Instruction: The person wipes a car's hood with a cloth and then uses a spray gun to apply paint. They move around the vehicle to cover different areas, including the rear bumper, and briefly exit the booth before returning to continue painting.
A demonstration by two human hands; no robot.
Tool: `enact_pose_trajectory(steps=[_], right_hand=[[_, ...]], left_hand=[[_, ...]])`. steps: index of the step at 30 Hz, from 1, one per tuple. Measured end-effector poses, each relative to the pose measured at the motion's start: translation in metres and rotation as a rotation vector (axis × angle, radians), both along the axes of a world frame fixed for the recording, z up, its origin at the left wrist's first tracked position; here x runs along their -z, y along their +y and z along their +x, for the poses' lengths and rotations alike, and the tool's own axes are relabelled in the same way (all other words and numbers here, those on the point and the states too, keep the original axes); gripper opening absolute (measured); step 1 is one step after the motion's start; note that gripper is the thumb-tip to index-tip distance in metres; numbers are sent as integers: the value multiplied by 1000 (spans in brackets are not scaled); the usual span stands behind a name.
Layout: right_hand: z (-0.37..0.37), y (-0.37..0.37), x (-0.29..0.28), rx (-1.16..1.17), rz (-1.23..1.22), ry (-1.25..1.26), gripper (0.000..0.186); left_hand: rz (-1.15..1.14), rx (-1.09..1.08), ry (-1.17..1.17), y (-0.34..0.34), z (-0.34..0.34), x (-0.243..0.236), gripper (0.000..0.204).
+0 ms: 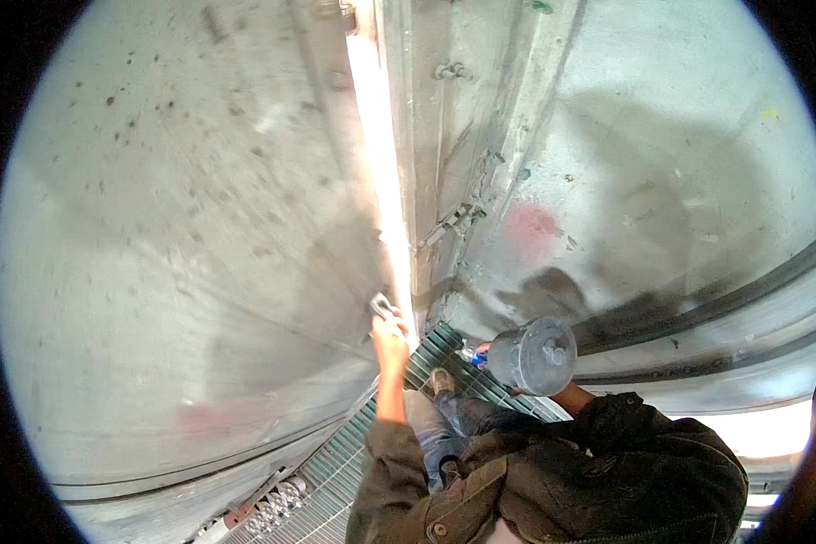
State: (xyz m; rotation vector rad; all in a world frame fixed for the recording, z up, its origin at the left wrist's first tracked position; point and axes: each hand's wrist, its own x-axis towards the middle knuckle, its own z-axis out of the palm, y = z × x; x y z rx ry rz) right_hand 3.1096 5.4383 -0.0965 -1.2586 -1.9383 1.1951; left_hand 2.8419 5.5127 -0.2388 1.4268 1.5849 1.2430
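Note:
My left hand (391, 335) is raised beside the bright vertical gap (385, 172), with its fingers closed on a small pale-grey piece (383, 305), perhaps a metal latch; its exact kind cannot be made out. On the right, a spray gun (479, 354) with a blue part and a large translucent plastic cup (532, 357) is held at waist height. The cup hides most of my right hand (520, 392), which grips the gun from below. The gun's front end points left, toward the corner where the walls meet.
Tall curved grey panels stand left (172, 227) and right (680, 208). A metal clamp (453, 224) sticks out from the middle frame. Green metal grating (335, 467) lies underfoot. A coil of pale metal (276, 508) sits at lower left, and dark ribs (689, 331) run along the right wall.

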Motion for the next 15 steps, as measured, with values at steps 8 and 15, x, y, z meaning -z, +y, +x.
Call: enact_pose_trajectory(steps=[8, 15], right_hand=[[-27, 0, 4, -1, -6, -61, 31], [-73, 26, 17, 49, -42, -103, 30]], left_hand=[[-243, -220, -496, 124, -116, 16, 20], [-271, -284, -530, 214, -227, 19, 19]])
